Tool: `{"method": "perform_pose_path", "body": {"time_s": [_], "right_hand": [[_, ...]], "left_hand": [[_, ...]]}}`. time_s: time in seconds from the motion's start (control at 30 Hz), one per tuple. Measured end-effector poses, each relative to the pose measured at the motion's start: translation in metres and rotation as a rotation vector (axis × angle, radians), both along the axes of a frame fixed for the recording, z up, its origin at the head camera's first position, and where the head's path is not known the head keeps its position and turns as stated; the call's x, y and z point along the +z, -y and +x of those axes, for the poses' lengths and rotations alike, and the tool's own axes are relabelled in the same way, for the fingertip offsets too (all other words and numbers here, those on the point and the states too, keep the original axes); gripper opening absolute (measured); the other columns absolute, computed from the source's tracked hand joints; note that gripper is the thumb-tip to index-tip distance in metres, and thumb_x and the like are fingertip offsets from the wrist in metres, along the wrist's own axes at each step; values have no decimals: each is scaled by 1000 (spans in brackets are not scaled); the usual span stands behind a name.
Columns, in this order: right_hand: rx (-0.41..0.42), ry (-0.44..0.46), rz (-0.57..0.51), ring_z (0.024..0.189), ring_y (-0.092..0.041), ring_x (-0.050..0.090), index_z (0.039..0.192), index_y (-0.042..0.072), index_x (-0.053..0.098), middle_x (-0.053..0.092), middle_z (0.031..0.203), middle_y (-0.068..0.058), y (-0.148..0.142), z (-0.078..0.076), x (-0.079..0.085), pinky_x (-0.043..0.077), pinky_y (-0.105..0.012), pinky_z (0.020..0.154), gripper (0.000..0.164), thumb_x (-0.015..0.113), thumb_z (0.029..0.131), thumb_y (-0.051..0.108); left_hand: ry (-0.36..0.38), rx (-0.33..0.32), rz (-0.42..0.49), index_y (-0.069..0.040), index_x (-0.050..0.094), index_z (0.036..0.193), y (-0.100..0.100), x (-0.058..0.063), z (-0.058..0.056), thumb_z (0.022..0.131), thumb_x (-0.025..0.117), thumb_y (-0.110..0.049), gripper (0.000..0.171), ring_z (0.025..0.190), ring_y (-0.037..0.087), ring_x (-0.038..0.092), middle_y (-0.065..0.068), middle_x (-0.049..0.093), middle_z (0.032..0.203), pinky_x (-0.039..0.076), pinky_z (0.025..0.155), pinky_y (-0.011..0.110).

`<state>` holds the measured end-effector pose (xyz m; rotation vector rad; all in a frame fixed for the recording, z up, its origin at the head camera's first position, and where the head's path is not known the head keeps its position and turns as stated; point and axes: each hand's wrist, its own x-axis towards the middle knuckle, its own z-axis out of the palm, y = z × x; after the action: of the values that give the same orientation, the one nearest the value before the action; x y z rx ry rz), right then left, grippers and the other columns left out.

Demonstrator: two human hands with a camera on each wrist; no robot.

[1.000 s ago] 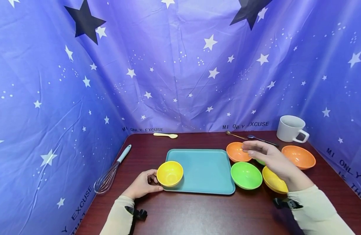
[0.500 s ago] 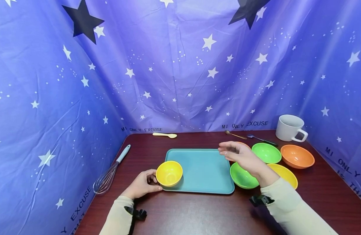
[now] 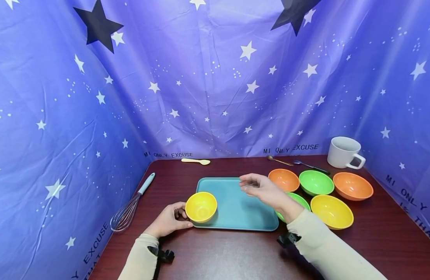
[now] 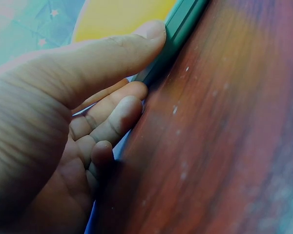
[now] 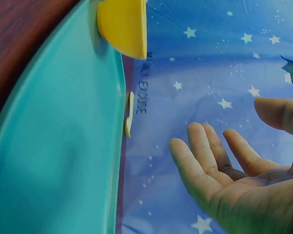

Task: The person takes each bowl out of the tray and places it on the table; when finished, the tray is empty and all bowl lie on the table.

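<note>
My left hand (image 3: 168,220) is at the near left corner of the teal tray (image 3: 236,210). In the left wrist view its thumb (image 4: 149,36) lies on the tray's rim (image 4: 178,29) and its fingers curl against the edge from the other side. A small yellow bowl (image 3: 201,207) stands upright on the tray's left end, right beside that hand. Over the right half of the tray hovers my right hand (image 3: 265,189), holding nothing. The right wrist view shows its fingers (image 5: 200,156) spread and loosely bent, apart from the tray and bowl.
Right of the tray are orange (image 3: 284,180), green (image 3: 316,182) and larger yellow (image 3: 332,212) bowls, another orange bowl (image 3: 353,186) and a partly hidden green bowl (image 3: 299,200). A white mug (image 3: 344,152), spoons (image 3: 281,160) and a yellow spoon (image 3: 196,161) lie behind; a whisk (image 3: 132,204) lies left.
My right hand has moved left from over the bowls to above the tray, uncovering the bowls at the right. The left hand, tray and small yellow bowl have stayed in place.
</note>
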<state>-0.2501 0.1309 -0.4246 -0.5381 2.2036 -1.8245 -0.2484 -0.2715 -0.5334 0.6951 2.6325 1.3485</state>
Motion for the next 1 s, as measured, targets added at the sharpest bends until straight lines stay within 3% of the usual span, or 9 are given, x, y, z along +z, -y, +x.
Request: {"method": "perform_pose_path", "body": {"time_s": [0.27, 0.5, 0.7, 1.0], "right_hand": [[30, 77, -6, 127, -41, 58, 144, -4, 55, 61, 135, -24, 30, -8, -20, 51, -54, 103, 43, 63, 104, 9], [50, 126, -8, 123, -36, 61, 144, -5, 55, 58, 139, -30, 54, -13, -33, 56, -47, 98, 47, 65, 101, 8], [56, 174, -29, 122, -40, 62, 146, -8, 51, 56, 138, -31, 66, -20, -44, 58, -47, 94, 48, 63, 102, 6], [94, 240, -71, 114, -34, 66, 149, -10, 46, 56, 136, -28, 80, -25, -56, 60, -47, 90, 51, 63, 104, 8]], "left_hand": [[-10, -1, 5, -20, 69, 123, 0, 0, -1, 78, 95, -29, 52, 84, 17, 63, -4, 68, 93, 54, 75, 28], [-33, -10, 9, -19, 69, 123, 0, 0, 0, 79, 95, -28, 52, 83, 16, 63, -4, 68, 93, 55, 74, 28], [-43, -7, 1, -18, 69, 123, 0, -1, -1, 79, 95, -28, 52, 83, 16, 63, -4, 67, 93, 54, 73, 27], [-37, 3, -17, -19, 69, 121, -1, 0, 0, 78, 95, -29, 51, 83, 16, 63, -5, 67, 93, 54, 74, 27]]}}
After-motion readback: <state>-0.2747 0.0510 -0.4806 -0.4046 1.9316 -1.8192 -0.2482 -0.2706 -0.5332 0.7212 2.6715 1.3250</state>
